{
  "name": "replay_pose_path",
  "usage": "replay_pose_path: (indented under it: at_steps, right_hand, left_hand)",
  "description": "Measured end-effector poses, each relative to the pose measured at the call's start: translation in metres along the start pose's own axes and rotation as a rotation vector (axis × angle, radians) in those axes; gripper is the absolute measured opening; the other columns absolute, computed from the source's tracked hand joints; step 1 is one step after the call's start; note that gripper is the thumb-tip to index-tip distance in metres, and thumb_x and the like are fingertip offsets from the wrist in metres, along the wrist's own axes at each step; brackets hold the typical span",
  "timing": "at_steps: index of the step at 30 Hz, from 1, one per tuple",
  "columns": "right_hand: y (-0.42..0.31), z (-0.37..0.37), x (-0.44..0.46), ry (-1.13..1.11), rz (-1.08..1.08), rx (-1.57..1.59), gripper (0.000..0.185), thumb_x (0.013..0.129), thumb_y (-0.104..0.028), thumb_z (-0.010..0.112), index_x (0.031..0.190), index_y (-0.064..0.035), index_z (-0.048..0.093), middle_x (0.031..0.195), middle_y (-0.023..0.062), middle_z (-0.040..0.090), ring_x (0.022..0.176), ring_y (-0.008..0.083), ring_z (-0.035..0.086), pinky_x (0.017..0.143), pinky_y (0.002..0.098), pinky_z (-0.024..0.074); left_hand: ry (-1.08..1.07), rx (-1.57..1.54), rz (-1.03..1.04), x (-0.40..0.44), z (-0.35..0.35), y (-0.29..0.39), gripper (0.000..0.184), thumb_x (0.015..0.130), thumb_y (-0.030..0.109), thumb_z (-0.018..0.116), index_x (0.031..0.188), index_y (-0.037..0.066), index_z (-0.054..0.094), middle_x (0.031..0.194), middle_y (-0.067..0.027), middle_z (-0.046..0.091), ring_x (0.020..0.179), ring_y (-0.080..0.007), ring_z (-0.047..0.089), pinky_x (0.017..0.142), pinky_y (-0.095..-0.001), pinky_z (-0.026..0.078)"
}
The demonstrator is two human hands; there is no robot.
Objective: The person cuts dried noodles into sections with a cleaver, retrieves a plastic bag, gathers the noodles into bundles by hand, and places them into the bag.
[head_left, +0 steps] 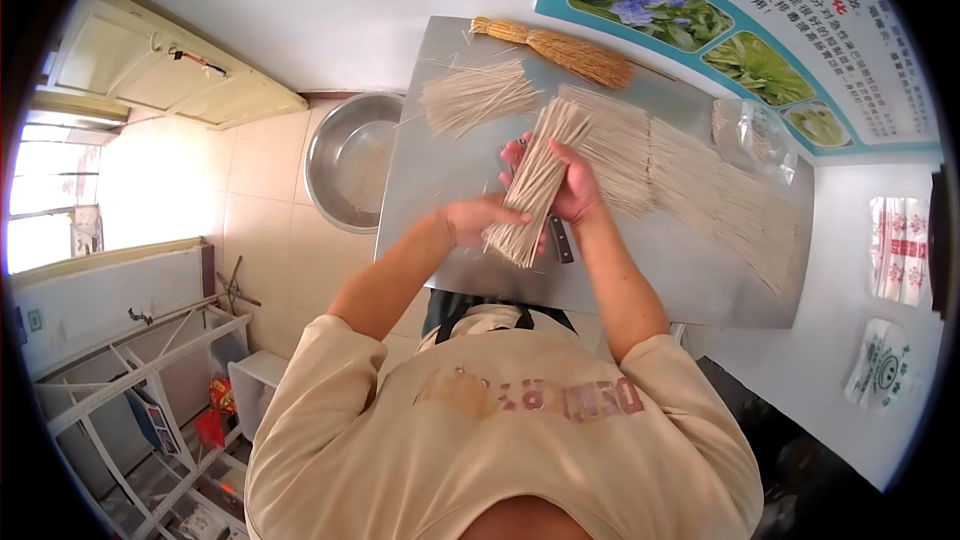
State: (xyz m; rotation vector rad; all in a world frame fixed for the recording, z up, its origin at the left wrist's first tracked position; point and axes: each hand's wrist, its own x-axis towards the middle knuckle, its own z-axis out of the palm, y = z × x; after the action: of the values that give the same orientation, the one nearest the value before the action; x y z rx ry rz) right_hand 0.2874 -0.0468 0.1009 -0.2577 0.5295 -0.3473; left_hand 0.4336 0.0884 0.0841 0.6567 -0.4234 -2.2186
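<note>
A thick bundle of straight, pale dried noodles [538, 185] is held at a slant over the table, its upper end leaning to the right. My left hand [478, 222] grips its lower part from the left, thumb on top. Around the upper part, my right hand [578, 188] is closed from the right; fingertips show on the bundle's far side. Just below the bundle, the dark riveted handle of what looks like a knife [562, 240] lies on the metal table [430, 180]. More noodles lie in a loose pile [480, 98] and in flat rows [690, 170].
A straw whisk broom [570, 52] lies along the table's back edge. A clear plastic bag [760, 140] sits at the back right. Left of the table stands a large metal basin [350, 162]. A white metal rack [150, 390] stands at lower left, and a poster [760, 40] covers the back wall.
</note>
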Motion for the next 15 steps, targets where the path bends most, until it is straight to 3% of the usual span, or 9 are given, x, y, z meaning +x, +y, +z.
replay_pose_path:
  at_steps: [3,4,5,7,8,12,14,15]
  right_hand:
    - [0.023,-0.025,0.003,-0.054,-0.014,0.072,0.043,0.094,-0.026,0.068,0.127,-0.0024,0.055,0.111,0.0154,0.066,0.108,0.0312,0.066,0.1,0.0534,0.0537]
    - [0.026,-0.028,0.004,-0.024,-0.017,0.094,0.044,0.094,-0.027,0.068,0.128,-0.0026,0.054,0.111,0.015,0.066,0.108,0.0303,0.066,0.099,0.0523,0.0541]
    - [0.031,-0.033,0.002,0.011,-0.015,0.12,0.045,0.094,-0.027,0.068,0.129,-0.0028,0.054,0.11,0.0145,0.066,0.108,0.0293,0.066,0.098,0.0511,0.0545]
    - [0.031,-0.016,-0.009,-0.001,-0.054,0.091,0.048,0.093,-0.026,0.069,0.131,-0.0026,0.053,0.109,0.0137,0.066,0.106,0.0278,0.065,0.096,0.0489,0.0554]
    - [0.03,-0.007,-0.015,0.039,-0.074,0.025,0.049,0.093,-0.026,0.069,0.132,-0.0022,0.052,0.108,0.0133,0.066,0.105,0.0276,0.065,0.096,0.0487,0.0551]
    - [0.019,0.035,-0.052,0.003,-0.166,-0.064,0.05,0.092,-0.022,0.069,0.133,-0.0009,0.051,0.103,0.0119,0.064,0.099,0.0261,0.065,0.096,0.0476,0.0543]
    - [0.017,0.024,-0.057,0.002,-0.141,-0.043,0.048,0.092,-0.02,0.068,0.133,-0.0008,0.052,0.1,0.0108,0.064,0.095,0.0247,0.064,0.094,0.0468,0.0543]
    - [0.017,0.014,-0.061,-0.004,-0.108,-0.019,0.046,0.092,-0.018,0.067,0.132,-0.0007,0.053,0.097,0.0096,0.063,0.092,0.0232,0.063,0.092,0.046,0.0543]
  left_hand:
    - [-0.015,-0.206,0.029,-0.003,-0.001,-0.026,0.052,0.098,0.029,0.064,0.137,-0.003,0.05,0.117,-0.0177,0.067,0.111,-0.0322,0.068,0.094,-0.0461,0.057]
    - [0.003,-0.254,0.031,-0.005,0.004,-0.029,0.056,0.097,0.035,0.065,0.137,-0.002,0.049,0.111,-0.0131,0.066,0.101,-0.0297,0.069,0.087,-0.0435,0.058]
    - [-0.003,-0.251,0.028,-0.006,0.003,-0.035,0.056,0.097,0.035,0.065,0.137,-0.002,0.049,0.111,-0.0131,0.066,0.101,-0.0297,0.069,0.087,-0.0435,0.058]
    - [-0.138,-0.349,0.078,-0.007,0.0,-0.041,0.055,0.094,0.037,0.069,0.131,-0.001,0.052,0.099,-0.0081,0.062,0.087,-0.025,0.066,0.078,-0.0392,0.056]
    - [-0.113,-0.206,0.092,-0.007,0.002,-0.04,0.052,0.092,0.038,0.071,0.125,0.001,0.054,0.091,-0.0057,0.057,0.08,-0.0212,0.061,0.072,-0.0364,0.054]
    - [-0.306,-0.168,0.086,0.01,-0.015,-0.051,0.047,0.091,0.035,0.072,0.12,0.003,0.055,0.089,-0.0048,0.056,0.081,-0.0201,0.062,0.074,-0.0376,0.055]
    - [-0.683,-0.373,0.053,0.025,-0.022,-0.059,0.056,0.094,0.043,0.066,0.13,0.003,0.054,0.104,-0.011,0.063,0.095,-0.0258,0.066,0.083,-0.0434,0.057]
    - [-0.695,-0.379,0.043,0.021,-0.015,-0.059,0.056,0.094,0.043,0.066,0.13,0.003,0.054,0.104,-0.011,0.063,0.095,-0.0258,0.066,0.083,-0.0434,0.057]
